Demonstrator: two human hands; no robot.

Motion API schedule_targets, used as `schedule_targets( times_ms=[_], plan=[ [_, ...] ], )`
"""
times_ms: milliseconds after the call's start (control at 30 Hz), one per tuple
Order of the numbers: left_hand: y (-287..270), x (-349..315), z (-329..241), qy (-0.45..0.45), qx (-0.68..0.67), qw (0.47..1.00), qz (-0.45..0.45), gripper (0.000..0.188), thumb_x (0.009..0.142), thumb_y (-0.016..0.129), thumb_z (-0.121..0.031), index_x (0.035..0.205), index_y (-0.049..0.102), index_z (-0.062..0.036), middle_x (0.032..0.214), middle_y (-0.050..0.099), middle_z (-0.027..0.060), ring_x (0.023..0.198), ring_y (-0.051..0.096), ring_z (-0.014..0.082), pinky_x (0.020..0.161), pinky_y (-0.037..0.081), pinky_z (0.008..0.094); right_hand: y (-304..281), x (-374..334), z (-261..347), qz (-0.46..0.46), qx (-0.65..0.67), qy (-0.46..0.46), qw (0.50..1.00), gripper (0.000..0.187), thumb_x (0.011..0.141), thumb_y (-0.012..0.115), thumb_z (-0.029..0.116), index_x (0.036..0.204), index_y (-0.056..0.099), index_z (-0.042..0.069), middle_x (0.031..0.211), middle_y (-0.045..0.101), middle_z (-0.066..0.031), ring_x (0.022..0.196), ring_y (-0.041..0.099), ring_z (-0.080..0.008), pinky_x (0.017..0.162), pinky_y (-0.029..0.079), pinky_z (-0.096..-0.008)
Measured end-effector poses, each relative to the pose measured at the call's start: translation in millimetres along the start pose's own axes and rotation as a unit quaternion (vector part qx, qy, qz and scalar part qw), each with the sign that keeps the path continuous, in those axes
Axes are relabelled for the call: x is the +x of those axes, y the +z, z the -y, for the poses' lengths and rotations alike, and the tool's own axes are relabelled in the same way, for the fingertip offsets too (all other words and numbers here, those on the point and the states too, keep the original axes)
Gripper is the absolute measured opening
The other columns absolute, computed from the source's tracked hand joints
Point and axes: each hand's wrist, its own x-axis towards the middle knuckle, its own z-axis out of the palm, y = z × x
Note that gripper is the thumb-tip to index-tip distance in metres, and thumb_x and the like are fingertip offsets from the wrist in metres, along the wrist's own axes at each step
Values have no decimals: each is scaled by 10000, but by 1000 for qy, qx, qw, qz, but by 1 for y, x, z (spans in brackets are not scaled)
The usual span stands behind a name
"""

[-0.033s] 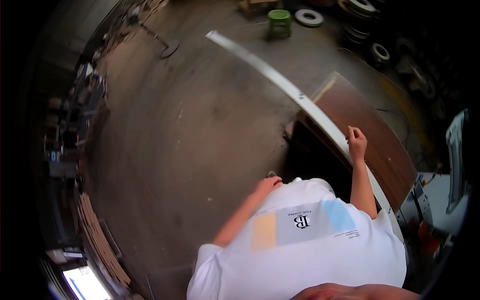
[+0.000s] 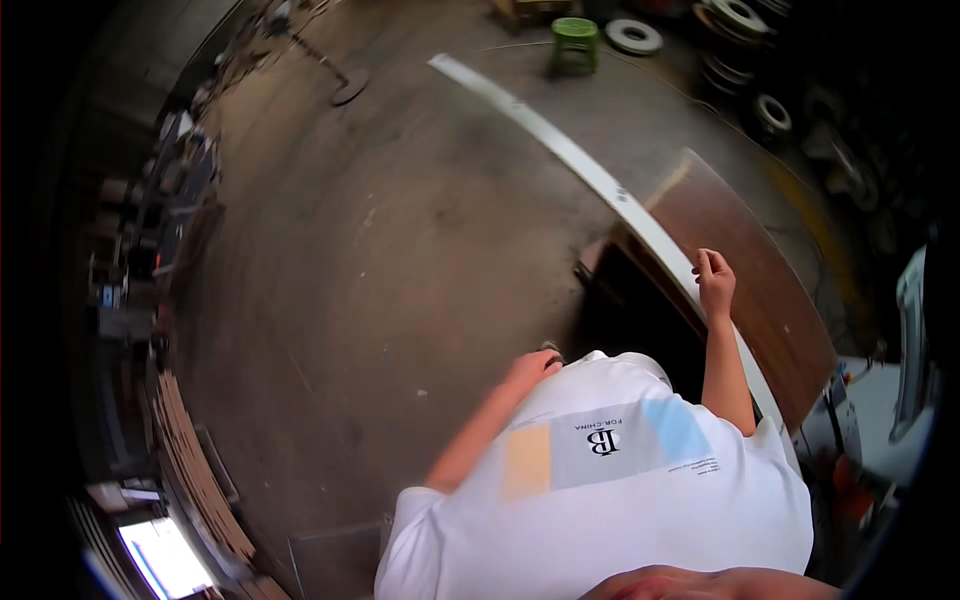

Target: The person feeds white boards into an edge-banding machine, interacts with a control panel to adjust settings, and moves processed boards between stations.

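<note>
A long white strip lies slantwise along the near edge of a brown board and sticks out far past it over the floor. My right hand is at the strip's edge, above the board, with its fingers bent together in a pinch; whatever is between them is too small to make out. Low in front of my white shirt, my left hand is closed beside a small dark thing. Its fingers partly hide that thing, and its kind does not show.
A green stool and a pale ring-shaped wheel stand on the far floor, with stacked tyres at right. Below the strip is a dark hollow. A stand with a round base is far left; flat boards lean at left.
The view has shifted a little, so the strip's far end, board and stool appear farther right. Both hands keep nearly the same places and shapes.
</note>
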Motion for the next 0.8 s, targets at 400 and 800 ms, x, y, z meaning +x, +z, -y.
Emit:
schedule_targets(
  times_ms=[400, 800],
  plan=[
    [-198, 39, 143, -72, -60, 995, -38, 427, 980, 621, -351, 1318, 654, -93, 1175, 733, 179, 1095, 697, 359, 938, 549, 450, 311, 99, 83, 133, -42, 10, 990, 255, 1026, 674, 249, 935, 740, 20, 663, 600, 19, 611, 540, -46, 568, 419, -225],
    [-498, 130, 252, -181, -104, 968, -138, 399, 986, 628, -350, 1303, 662, -109, 1165, 738, 167, 1084, 701, 364, 926, 552, 447, 664, 285, 187, 187, -12, -28, 982, 257, 1013, 680, 275, 906, 714, 43, 600, 577, -1, 566, 532, -75, 543, 423, -276]
  ],
)
